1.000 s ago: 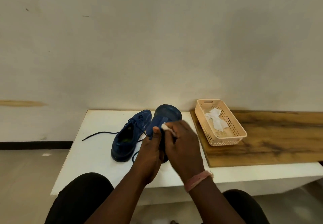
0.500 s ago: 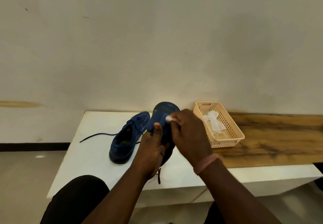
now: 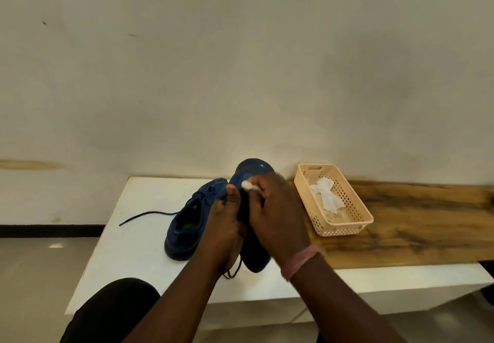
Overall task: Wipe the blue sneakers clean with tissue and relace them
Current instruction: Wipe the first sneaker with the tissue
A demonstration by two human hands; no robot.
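My left hand (image 3: pixel 223 225) grips a blue sneaker (image 3: pixel 254 171) and holds it tilted above the white table (image 3: pixel 133 249), toe pointing away. My right hand (image 3: pixel 278 209) pinches a small white tissue wad (image 3: pixel 247 185) and presses it against that sneaker's upper. A dark lace end (image 3: pixel 235 269) dangles below my left hand. The second blue sneaker (image 3: pixel 187 219) lies on the table just to the left, its opening facing up. Its loose dark lace (image 3: pixel 144 215) trails leftward across the tabletop.
A beige perforated plastic basket (image 3: pixel 355 209) sits on the wooden board (image 3: pixel 427 222) to the right, with crumpled white tissue (image 3: pixel 326 193) inside. A plain wall stands close behind the table. My dark-clothed knee (image 3: pixel 112 308) is at the table's near edge.
My right hand with the tissue has slid up the held sneaker toward the toe, then slightly back. The sneaker rose a little in my left hand. The other sneaker stayed put.
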